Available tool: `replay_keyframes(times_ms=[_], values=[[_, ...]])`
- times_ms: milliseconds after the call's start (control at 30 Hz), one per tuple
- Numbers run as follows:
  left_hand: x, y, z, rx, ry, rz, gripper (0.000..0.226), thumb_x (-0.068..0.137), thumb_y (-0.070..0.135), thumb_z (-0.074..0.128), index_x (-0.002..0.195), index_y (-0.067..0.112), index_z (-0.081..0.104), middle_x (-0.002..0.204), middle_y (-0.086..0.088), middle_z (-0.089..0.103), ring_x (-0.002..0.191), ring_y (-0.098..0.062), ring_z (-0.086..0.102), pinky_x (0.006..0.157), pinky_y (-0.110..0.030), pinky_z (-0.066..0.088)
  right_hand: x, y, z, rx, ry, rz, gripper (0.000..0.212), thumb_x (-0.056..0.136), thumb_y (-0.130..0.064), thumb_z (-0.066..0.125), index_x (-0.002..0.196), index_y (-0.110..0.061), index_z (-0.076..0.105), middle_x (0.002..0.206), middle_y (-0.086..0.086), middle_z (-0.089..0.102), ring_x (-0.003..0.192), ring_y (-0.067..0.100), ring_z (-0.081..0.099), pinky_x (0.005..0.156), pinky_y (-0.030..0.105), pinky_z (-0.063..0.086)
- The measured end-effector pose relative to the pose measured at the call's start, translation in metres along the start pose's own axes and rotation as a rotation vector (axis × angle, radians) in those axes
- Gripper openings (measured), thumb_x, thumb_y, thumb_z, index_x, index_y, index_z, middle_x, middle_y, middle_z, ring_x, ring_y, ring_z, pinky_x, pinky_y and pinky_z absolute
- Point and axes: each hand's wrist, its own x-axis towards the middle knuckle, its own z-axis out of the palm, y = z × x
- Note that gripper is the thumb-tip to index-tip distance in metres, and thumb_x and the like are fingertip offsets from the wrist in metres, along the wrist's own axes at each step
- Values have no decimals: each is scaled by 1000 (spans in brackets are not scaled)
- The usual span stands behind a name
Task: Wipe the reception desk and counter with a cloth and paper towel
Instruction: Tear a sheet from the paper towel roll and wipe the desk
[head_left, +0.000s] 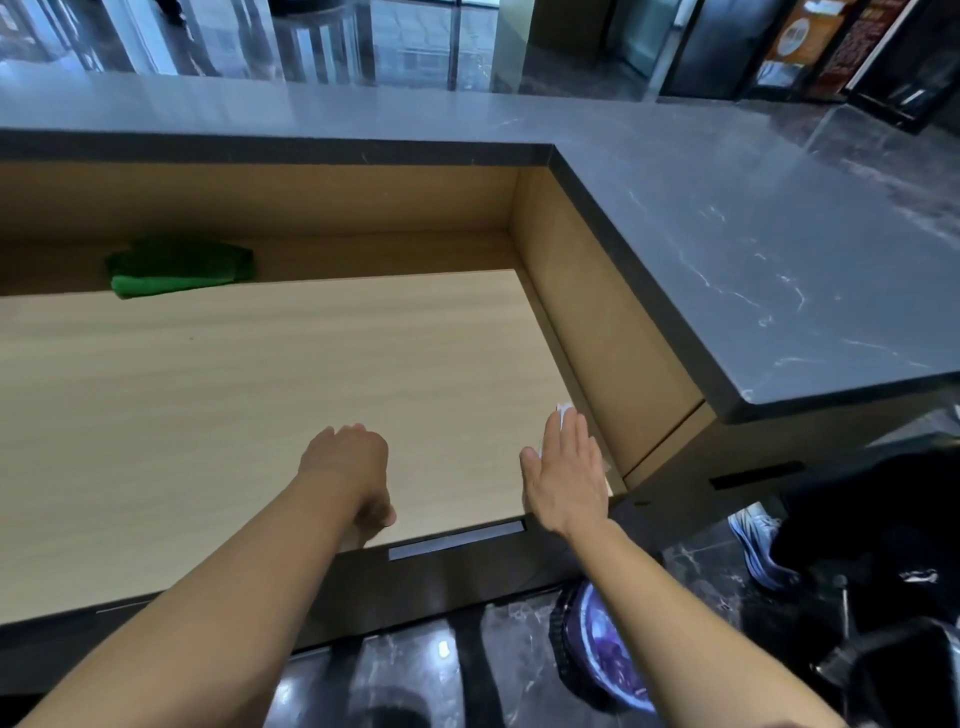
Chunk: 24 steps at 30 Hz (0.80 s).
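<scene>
Desk (260, 374), paper towel (563, 410) under right fingers (569, 441)

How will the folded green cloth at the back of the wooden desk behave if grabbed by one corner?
The folded green cloth probably goes floppy and unfolds; its edges already look soft and rumpled. It is likely light, lying low on the light wooden desk. It is unlikely to roll or slide far, as it lies flat.

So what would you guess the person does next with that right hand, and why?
Probably slide the right hand leftward across the wooden desk. It lies flat on a white paper towel in the desk's near right corner, against the side wall, so the unwiped surface lies to its left. The green cloth sits unused at the back.
</scene>
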Motion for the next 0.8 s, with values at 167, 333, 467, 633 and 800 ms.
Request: replay_keyframes(times_ms=[167, 333, 467, 633, 800], values=[[-1, 8, -8, 6, -31, -18, 32, 70, 37, 75, 99, 24, 68, 109, 5, 64, 104, -17, 56, 91, -26, 40, -27, -30, 11, -97, 0, -258, 74, 90, -47, -11, 152, -6, -12, 159, 12, -20, 148, 26, -16, 120, 38, -9], [-4, 10, -9, 33, -63, -43, 34, 73, 38, 73, 104, 24, 66, 119, 4, 61, 114, -16, 54, 102, -28, 38, -28, 1, 6, -142, -15, -346, 81, 77, -47, -23, 151, -15, -18, 159, 1, -24, 147, 19, -19, 118, 35, -11], [-6, 11, -8, 22, -66, -47, 39, 75, 36, 72, 111, 23, 65, 138, -2, 50, 127, -17, 47, 104, -28, 36, -28, 39, -8, 17, -41, -110, 62, 101, -46, 9, 154, -20, -12, 159, -11, -22, 149, 10, 5, 111, 38, 32], [-8, 6, 0, -71, 7, -35, 35, 72, 36, 74, 102, 20, 65, 119, 1, 54, 107, -19, 54, 79, -24, 39, -32, 31, 2, 56, 61, -36, 66, 102, -43, 20, 155, -10, -4, 163, 0, -8, 145, 19, 19, 109, 35, 31], [-10, -20, 15, -321, 104, 26, 28, 73, 39, 69, 78, 18, 49, 85, 3, 50, 85, -21, 50, 63, -28, 36, -44, -17, 17, -58, 44, -42, 91, 73, -48, -25, 152, -4, -9, 160, 15, -12, 149, 28, -9, 120, 38, -4]])
